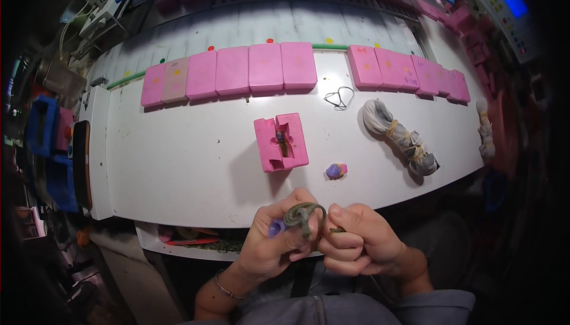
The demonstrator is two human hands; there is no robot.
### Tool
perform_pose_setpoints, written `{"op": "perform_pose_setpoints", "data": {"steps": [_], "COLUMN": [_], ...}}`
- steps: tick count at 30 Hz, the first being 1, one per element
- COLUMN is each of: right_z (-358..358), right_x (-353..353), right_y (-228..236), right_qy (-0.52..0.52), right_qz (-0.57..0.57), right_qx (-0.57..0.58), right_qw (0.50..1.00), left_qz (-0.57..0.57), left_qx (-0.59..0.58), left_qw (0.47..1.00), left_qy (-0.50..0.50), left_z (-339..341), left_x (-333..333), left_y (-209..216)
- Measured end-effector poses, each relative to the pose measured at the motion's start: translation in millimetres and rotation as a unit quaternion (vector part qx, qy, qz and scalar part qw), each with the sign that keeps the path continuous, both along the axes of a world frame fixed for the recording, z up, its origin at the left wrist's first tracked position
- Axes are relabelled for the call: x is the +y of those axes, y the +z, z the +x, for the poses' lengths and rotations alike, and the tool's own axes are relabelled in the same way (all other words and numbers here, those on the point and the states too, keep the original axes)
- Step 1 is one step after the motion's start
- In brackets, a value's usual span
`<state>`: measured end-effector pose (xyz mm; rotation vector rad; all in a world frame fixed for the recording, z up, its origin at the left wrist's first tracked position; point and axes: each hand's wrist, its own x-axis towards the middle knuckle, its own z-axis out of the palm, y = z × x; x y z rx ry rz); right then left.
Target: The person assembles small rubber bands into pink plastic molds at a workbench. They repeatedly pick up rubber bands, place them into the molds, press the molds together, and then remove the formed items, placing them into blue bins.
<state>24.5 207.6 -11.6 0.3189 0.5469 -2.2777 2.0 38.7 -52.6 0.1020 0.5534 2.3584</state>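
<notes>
In front of my body, my left hand (pixel 279 239) grips a dark green, curled strip (pixel 304 211) that loops above its thumb. A small purple piece (pixel 276 227) shows beside that thumb, in the same hand. Close by on the right, my right hand (pixel 363 239) is closed, with a short dark green end between thumb and forefinger. Whether this end belongs to the same strip, I cannot tell. Beyond the hands stands a pink block (pixel 295 157), its top cut open around a dark cavity. A small purple and pink piece (pixel 336 171) lies right of it.
Pink blocks (pixel 232 71) line the back of the white table (pixel 178 165), with another row (pixel 395 70) at right. A tied grey-white cloth bundle (pixel 399 137) and a thin wire loop (pixel 339 98) lie on the right. Below the table edge is an open drawer (pixel 196 252).
</notes>
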Motion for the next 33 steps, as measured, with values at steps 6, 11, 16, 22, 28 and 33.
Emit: {"op": "perform_pose_setpoints", "data": {"steps": [6, 11, 16, 22, 28, 33], "right_z": [10.1, 12.5, 10.3, -3.1, -5.4, -2.7], "right_x": [4.8, 9.3, 4.1, -3.2, -3.7, -3.6], "right_y": [-5.0, -12.7, -0.6, 6.7, 7.6, 8.1], "right_qy": [0.042, 0.052, -0.152, -0.223, -0.21, -0.209], "right_qz": [0.411, 0.588, 0.576, 0.499, 0.519, 0.524], "right_qx": [0.215, 0.407, 0.387, 0.469, 0.513, 0.515], "right_qw": [0.885, 0.697, 0.704, 0.693, 0.651, 0.646], "left_qz": [0.133, 0.152, -0.033, -0.404, -0.459, -0.46], "left_qx": [-0.155, -0.215, -0.083, 0.305, 0.418, 0.45], "left_qw": [0.978, 0.962, 0.996, 0.855, 0.766, 0.743], "left_qy": [-0.051, -0.074, -0.017, 0.112, 0.166, 0.184], "left_z": [-5.0, -6.8, -3.4, -3.5, -9.8, -12.3], "left_x": [-3.2, -5.6, -5.1, -6.7, -6.5, -4.0], "left_y": [4.9, 10.1, 18.9, 34.5, 40.0, 40.2]}}
